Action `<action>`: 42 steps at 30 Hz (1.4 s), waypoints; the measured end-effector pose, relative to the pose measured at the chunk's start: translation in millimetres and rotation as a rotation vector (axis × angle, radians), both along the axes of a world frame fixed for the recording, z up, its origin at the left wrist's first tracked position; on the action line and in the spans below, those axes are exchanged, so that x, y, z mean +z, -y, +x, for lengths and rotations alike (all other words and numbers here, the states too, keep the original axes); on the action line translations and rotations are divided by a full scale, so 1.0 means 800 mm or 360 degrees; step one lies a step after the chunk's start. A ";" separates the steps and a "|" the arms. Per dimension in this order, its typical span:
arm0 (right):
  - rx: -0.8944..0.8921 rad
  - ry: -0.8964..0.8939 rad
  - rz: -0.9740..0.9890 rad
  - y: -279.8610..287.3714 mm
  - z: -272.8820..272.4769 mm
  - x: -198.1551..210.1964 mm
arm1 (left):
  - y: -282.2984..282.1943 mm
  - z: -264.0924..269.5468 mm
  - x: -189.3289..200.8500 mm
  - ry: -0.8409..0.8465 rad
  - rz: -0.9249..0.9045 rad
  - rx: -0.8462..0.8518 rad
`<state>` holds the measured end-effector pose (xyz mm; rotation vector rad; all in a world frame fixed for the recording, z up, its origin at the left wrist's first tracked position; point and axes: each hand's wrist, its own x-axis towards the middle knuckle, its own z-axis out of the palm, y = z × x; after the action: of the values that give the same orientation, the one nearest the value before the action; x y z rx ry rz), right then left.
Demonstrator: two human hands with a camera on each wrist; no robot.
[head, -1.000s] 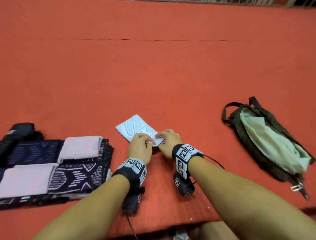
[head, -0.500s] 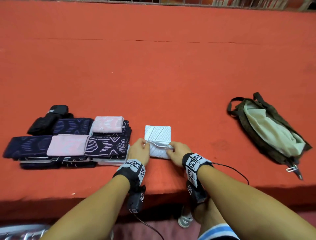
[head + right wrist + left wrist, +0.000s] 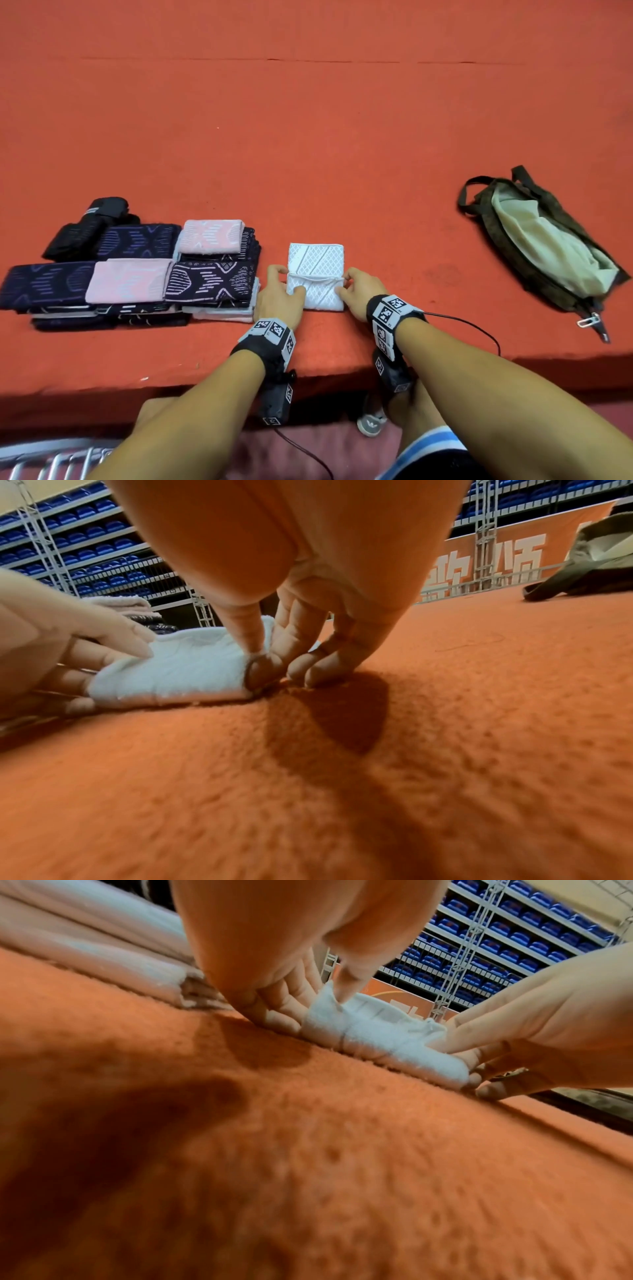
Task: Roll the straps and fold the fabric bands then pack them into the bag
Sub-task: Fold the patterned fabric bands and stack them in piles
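Observation:
A white patterned fabric band (image 3: 315,262) lies near the front edge of the orange table, its near half folded over. My left hand (image 3: 281,294) pinches the fold's left edge (image 3: 323,1007) between thumb and fingers. My right hand (image 3: 356,291) pinches the right edge (image 3: 240,653) the same way. A stack of folded navy and pink bands (image 3: 137,274) sits to the left, with black rolled straps (image 3: 89,226) at its far corner. An olive bag (image 3: 541,243) with a pale lining lies open at the right.
The orange felt table (image 3: 308,137) stretches far back. Its front edge (image 3: 171,387) runs just below my wrists. A cable (image 3: 479,329) trails from my right wrist. Shelves of blue bins (image 3: 514,934) stand behind the table.
The white band has turned from a diagonal lie to square with the table edge, and its near half is folded up. The head view has pulled back, showing the whole stack.

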<state>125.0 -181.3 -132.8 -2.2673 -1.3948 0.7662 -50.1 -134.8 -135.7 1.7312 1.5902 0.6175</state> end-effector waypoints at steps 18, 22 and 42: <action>0.0238 0.0343 0.0070 -0.013 -0.016 0.010 | -0.019 -0.006 -0.014 -0.0251 0.0123 -0.0300; 0.0326 0.0326 0.0013 -0.011 -0.016 0.005 | -0.021 -0.002 -0.005 -0.0348 0.0161 -0.0358; 0.0396 0.0303 0.0049 -0.001 0.015 0.010 | -0.016 -0.007 0.007 -0.0390 0.0122 -0.0427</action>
<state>137.0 -180.3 -124.5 -2.2169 -1.7890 0.6085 -56.0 -122.1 -130.0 2.0990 1.4714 0.3483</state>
